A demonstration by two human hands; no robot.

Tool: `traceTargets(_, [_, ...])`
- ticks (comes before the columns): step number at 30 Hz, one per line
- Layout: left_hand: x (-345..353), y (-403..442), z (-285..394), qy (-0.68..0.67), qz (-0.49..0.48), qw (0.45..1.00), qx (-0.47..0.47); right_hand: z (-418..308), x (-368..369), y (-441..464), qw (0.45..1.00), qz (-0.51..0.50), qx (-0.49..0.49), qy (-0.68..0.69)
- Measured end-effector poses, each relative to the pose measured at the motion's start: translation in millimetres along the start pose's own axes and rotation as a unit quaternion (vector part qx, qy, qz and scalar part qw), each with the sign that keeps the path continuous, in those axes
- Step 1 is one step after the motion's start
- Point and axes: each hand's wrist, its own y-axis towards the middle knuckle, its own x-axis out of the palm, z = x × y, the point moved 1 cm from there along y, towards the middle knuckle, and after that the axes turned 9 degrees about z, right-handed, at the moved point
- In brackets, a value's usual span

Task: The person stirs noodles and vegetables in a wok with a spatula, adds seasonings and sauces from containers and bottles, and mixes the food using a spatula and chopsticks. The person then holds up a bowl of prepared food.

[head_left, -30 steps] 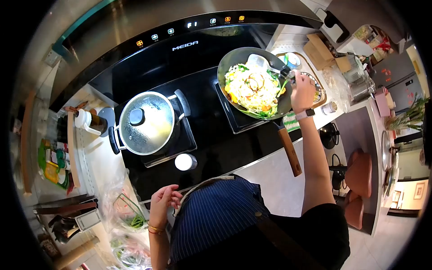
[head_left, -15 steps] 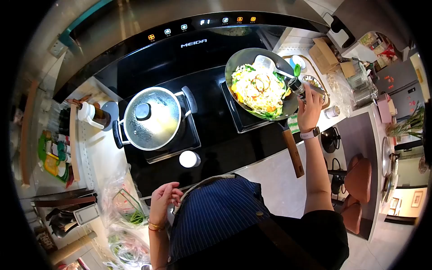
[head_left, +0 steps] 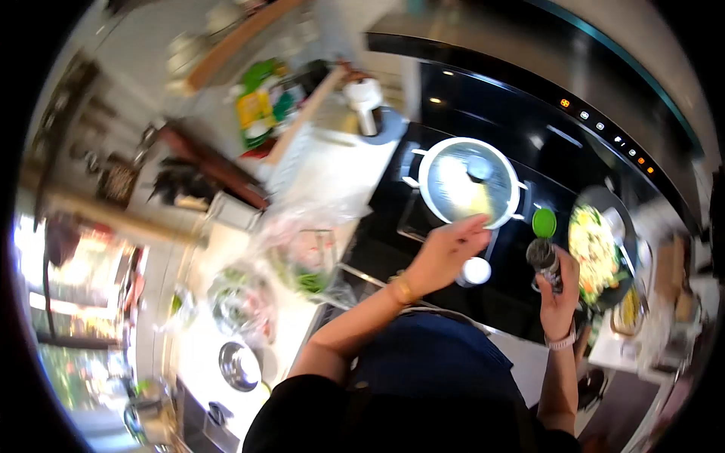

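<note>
My right hand (head_left: 559,291) is wrapped round a dark pepper jar (head_left: 542,258) with its green flip lid (head_left: 544,223) raised, left of the pan. Noodles with greens (head_left: 593,253) fill the dark pan (head_left: 623,283) on the right burner. My left hand (head_left: 453,253) reaches over the hob's front, blurred, its fingers stretched out near the lidded pot (head_left: 434,185). Below those fingers a white-topped jar (head_left: 476,271) stands on the black hob (head_left: 377,245).
Plastic bags with vegetables (head_left: 302,249) lie on the left counter, near a metal bowl (head_left: 240,366). A white-capped bottle (head_left: 366,102) stands behind. The range hood (head_left: 483,45) overhangs the hob; a food tray (head_left: 628,313) is at the right.
The view has swung left. My right hand has brought the jar leftward from above the pan, and its green lid shows clearly. My left hand has moved from beside the apron out over the hob.
</note>
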Motion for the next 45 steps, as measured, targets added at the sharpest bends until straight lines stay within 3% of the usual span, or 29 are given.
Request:
traceTargets(4, [-18, 10, 14, 0.011, 0.006, 0.998, 0.059, -32, 48, 2, 0.995, -0.067, -0.039, 0.057])
traceTargets(9, [-55, -5, 12, -0.044, 0.116, 0.992, 0.007, -50, 89, 3, 0.991, -0.093, -0.057, 0.083])
traceTargets(13, [-79, -5, 7, -0.109, 0.113, 0.988, 0.007, -59, 95, 5, 0.989, -0.101, -0.073, 0.083])
traceTargets(14, [-86, -6, 15, -0.062, 0.112, 0.991, 0.025, -48, 89, 5, 0.994, -0.070, -0.057, 0.059])
traceTargets(16, [-101, -7, -1, -0.072, 0.105, 0.991, 0.044, -14, 60, 10, 0.998, 0.007, -0.055, -0.032])
traceTargets(18, [-110, -7, 3, -0.036, 0.124, 0.992, -0.008, 12, 13, 21, 0.979, 0.095, -0.001, -0.181])
traceTargets(20, [-118, -13, 1, 0.004, 0.158, 0.987, -0.034, 38, -36, 28, 0.900, 0.189, -0.039, -0.391])
traceTargets(22, [-124, -17, -17, 0.016, 0.166, 0.983, -0.071, 73, -79, 27, 0.853, 0.230, -0.060, -0.465])
traceTargets(24, [-123, -21, -30, -0.003, 0.153, 0.984, -0.089, 114, -113, 20, 0.802, 0.115, 0.022, -0.585])
traceTargets(26, [-118, -21, -34, -0.005, 0.138, 0.986, -0.096, 121, -119, 7, 0.786, 0.149, 0.027, -0.599])
traceTargets(34, [-90, -17, -24, 0.034, 0.090, 0.990, -0.101, 124, -119, -2, 0.821, 0.255, 0.018, -0.511])
traceTargets(35, [-88, -17, -24, 0.032, 0.083, 0.991, -0.101, 127, -121, -2, 0.822, 0.255, 0.017, -0.509])
traceTargets(37, [-83, -19, -23, 0.030, 0.081, 0.991, -0.104, 138, -123, 0, 0.787, 0.144, 0.061, -0.597])
traceTargets(38, [-83, -21, -22, 0.029, 0.074, 0.991, -0.105, 141, -122, 0, 0.798, 0.116, 0.099, -0.583])
traceTargets(41, [-85, -25, -24, 0.038, 0.077, 0.991, -0.107, 157, -126, -4, 0.803, 0.112, 0.112, -0.574])
traceTargets(44, [-88, -30, -23, 0.042, 0.088, 0.989, -0.107, 166, -124, -13, 0.813, 0.180, 0.065, -0.550])
traceTargets(45, [-88, -31, -23, 0.043, 0.093, 0.989, -0.106, 167, -121, -15, 0.853, 0.213, 0.068, -0.473])
